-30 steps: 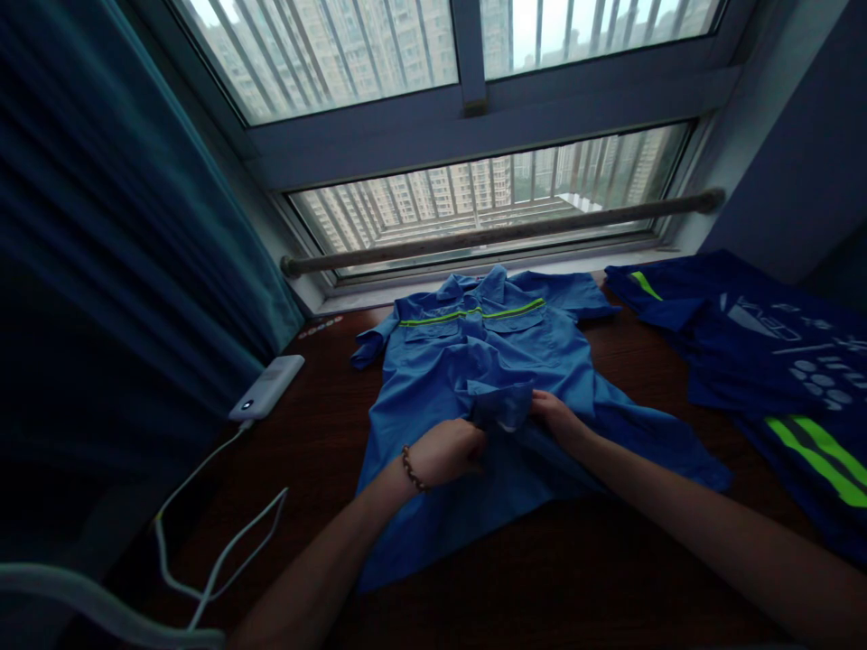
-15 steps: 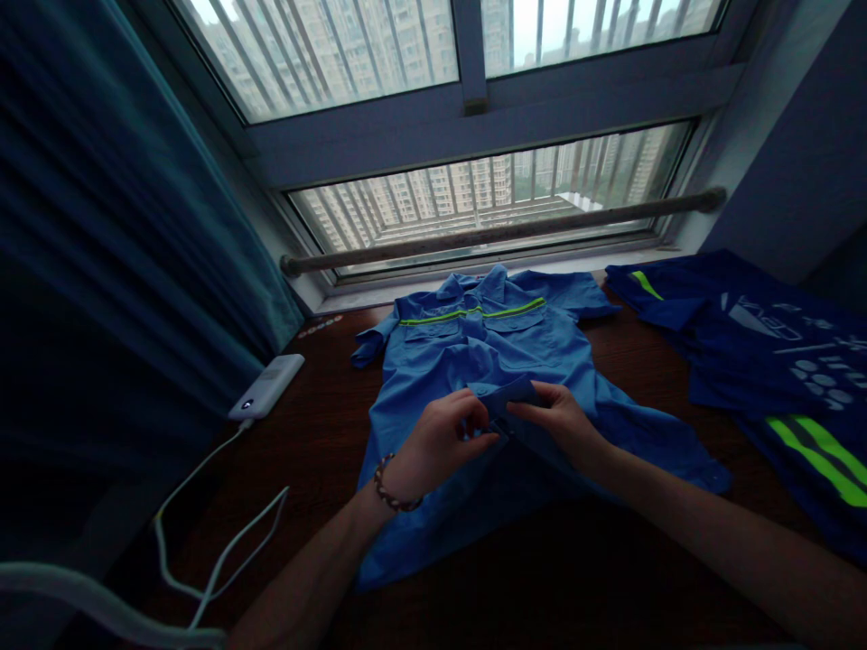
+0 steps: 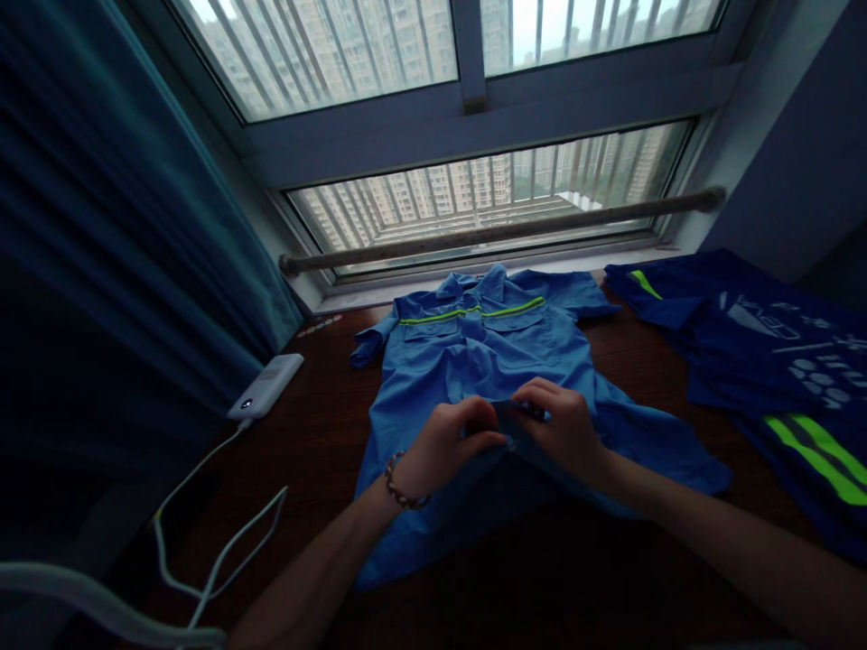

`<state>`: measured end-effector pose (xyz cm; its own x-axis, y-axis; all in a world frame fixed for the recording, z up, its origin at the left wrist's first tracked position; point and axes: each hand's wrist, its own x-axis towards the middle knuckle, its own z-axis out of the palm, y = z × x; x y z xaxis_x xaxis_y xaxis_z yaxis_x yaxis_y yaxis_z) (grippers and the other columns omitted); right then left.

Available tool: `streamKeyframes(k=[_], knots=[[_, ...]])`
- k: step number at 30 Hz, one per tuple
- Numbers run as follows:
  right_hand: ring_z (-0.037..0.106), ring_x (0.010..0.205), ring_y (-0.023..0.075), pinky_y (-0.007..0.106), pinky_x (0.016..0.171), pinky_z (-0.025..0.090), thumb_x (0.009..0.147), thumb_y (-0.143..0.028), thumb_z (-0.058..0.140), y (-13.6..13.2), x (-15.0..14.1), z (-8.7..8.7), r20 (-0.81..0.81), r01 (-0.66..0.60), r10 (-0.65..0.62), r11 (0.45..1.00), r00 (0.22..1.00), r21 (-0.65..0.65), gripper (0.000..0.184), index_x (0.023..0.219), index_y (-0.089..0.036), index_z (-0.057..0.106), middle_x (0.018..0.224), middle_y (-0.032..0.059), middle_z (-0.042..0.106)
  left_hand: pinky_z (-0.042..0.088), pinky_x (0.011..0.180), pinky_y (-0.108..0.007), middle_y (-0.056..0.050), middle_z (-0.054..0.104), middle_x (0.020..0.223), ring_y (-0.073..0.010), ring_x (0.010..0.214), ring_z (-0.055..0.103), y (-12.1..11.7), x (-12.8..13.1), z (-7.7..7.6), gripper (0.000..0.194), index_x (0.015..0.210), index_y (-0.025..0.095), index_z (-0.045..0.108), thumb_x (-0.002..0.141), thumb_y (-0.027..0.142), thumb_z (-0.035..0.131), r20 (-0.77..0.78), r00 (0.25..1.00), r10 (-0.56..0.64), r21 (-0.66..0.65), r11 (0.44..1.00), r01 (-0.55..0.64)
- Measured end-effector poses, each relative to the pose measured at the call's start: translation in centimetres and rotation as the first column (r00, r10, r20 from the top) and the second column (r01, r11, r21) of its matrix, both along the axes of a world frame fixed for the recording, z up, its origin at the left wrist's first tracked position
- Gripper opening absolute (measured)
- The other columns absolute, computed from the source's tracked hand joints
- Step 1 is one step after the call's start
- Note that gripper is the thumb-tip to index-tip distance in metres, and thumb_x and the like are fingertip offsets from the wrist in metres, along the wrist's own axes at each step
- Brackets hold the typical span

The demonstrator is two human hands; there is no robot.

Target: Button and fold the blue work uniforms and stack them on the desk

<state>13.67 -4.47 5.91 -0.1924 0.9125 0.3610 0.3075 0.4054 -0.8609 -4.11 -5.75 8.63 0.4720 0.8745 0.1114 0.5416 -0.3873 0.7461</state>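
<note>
A light blue short-sleeved work shirt (image 3: 433,388) with a yellow-green chest stripe lies spread on the dark wooden table, collar toward the window. Both hands are at its front placket, low on the body, where the cloth is lifted. My left hand (image 3: 447,444), wearing a braided bracelet at the wrist, pinches the shirt's front edge between thumb and fingers. My right hand (image 3: 562,429) is closed on the same edge just to the right, with its fingers curled over the cloth. Any button between the fingertips is too dark and small to make out.
A dark blue garment (image 3: 738,316) with white print and yellow-green bands lies at the right. At the left, a white power bank (image 3: 266,386) with a white cable (image 3: 215,578) rests beside the curtain (image 3: 135,226). A rail (image 3: 501,235) crosses the window behind the table.
My right hand has curled its fingers and turned over the shirt's edge, so the lifted flap shows less. My left hand has shifted slightly right and down.
</note>
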Motion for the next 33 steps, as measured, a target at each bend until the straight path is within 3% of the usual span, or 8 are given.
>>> streamKeyframes(k=[2,4,9,14,19,22,27,33], knots=[[0.051,0.061,0.0119,0.024,0.058,0.038,0.069,-0.025,0.061,-0.2,-0.1,0.0,0.081,-0.033,0.034,0.999,0.996,-0.013,0.010,0.069,-0.016,0.064,0.067,0.0018,0.059,0.040,0.059,-0.020,0.001,0.058,0.073,-0.0092,0.064,0.052,-0.1,0.1,-0.5,0.017,0.081,0.016,0.051,0.075,0.030,0.058,-0.026,1.000,-0.017,0.034,0.999,0.018],[0.051,0.057,0.0111,0.022,0.054,0.037,0.069,-0.029,0.060,-0.1,-0.1,0.2,0.034,-0.135,0.144,0.973,0.989,-0.189,0.015,0.071,-0.015,0.066,0.063,0.0009,0.060,0.040,0.058,-0.020,0.002,0.057,0.073,-0.0090,0.064,0.052,-0.1,0.2,-0.9,0.019,0.082,0.016,0.049,0.074,0.031,0.059,-0.037,0.999,-0.016,0.084,0.996,0.019],[0.050,0.051,0.0089,0.020,0.047,0.034,0.068,-0.036,0.061,0.5,0.3,0.3,-0.238,-0.359,0.273,0.787,0.932,-0.501,0.026,0.072,-0.012,0.068,0.061,0.0009,0.062,0.037,0.051,-0.019,0.003,0.051,0.062,-0.0074,0.054,0.046,0.1,0.0,-1.7,0.028,0.072,0.016,0.047,0.070,0.040,0.061,-0.052,0.998,0.020,0.274,0.962,-0.005],[0.052,0.054,0.0094,0.020,0.050,0.037,0.063,-0.034,0.066,0.6,0.4,0.1,-0.434,-0.461,0.231,0.688,0.871,-0.560,0.026,0.076,-0.012,0.068,0.067,0.0015,0.064,0.038,0.052,-0.019,0.001,0.049,0.062,-0.0079,0.055,0.045,0.6,-0.4,-2.1,0.025,0.068,0.014,0.049,0.075,0.038,0.057,-0.049,0.996,-0.073,0.439,0.894,0.087],[0.053,0.057,0.0094,0.021,0.055,0.039,0.058,-0.029,0.071,0.5,0.2,-0.2,-0.488,-0.539,0.274,0.626,0.829,-0.563,0.027,0.078,-0.012,0.067,0.069,0.0010,0.064,0.035,0.051,-0.020,0.002,0.044,0.057,-0.0088,0.055,0.042,1.0,-0.6,-2.7,0.023,0.064,0.015,0.047,0.079,0.032,0.054,-0.072,0.989,-0.128,0.551,0.821,0.146],[0.052,0.055,0.0083,0.021,0.054,0.038,0.056,-0.027,0.072,0.4,0.1,-0.2,-0.517,-0.546,0.245,0.606,0.820,-0.578,0.026,0.076,-0.011,0.065,0.066,0.0001,0.062,0.038,0.054,-0.021,0.001,0.047,0.062,-0.0095,0.058,0.043,1.3,-0.6,-2.4,0.026,0.068,0.015,0.047,0.072,0.037,0.060,-0.001,0.995,-0.096,0.505,0.859,0.083],[0.055,0.059,0.0086,0.022,0.059,0.041,0.051,-0.019,0.074,0.6,0.1,0.2,-0.558,-0.521,0.164,0.631,0.814,-0.575,0.029,0.075,-0.012,0.060,0.067,-0.0016,0.061,0.040,0.056,-0.021,0.000,0.053,0.074,-0.0092,0.062,0.048,1.6,-0.7,-1.1,0.042,0.092,0.014,0.051,0.064,0.042,0.066,-0.002,0.996,-0.094,0.165,0.982,0.093],[0.055,0.060,0.0094,0.023,0.061,0.042,0.048,-0.017,0.073,0.9,-0.1,0.0,-0.512,-0.501,0.190,0.641,0.838,-0.582,0.030,0.073,-0.013,0.058,0.067,-0.0021,0.061,0.038,0.055,-0.019,0.002,0.053,0.063,-0.0088,0.059,0.047,1.6,-0.9,-0.3,0.027,0.075,0.014,0.055,0.067,0.038,0.065,-0.108,0.976,-0.188,0.051,0.980,0.195]])
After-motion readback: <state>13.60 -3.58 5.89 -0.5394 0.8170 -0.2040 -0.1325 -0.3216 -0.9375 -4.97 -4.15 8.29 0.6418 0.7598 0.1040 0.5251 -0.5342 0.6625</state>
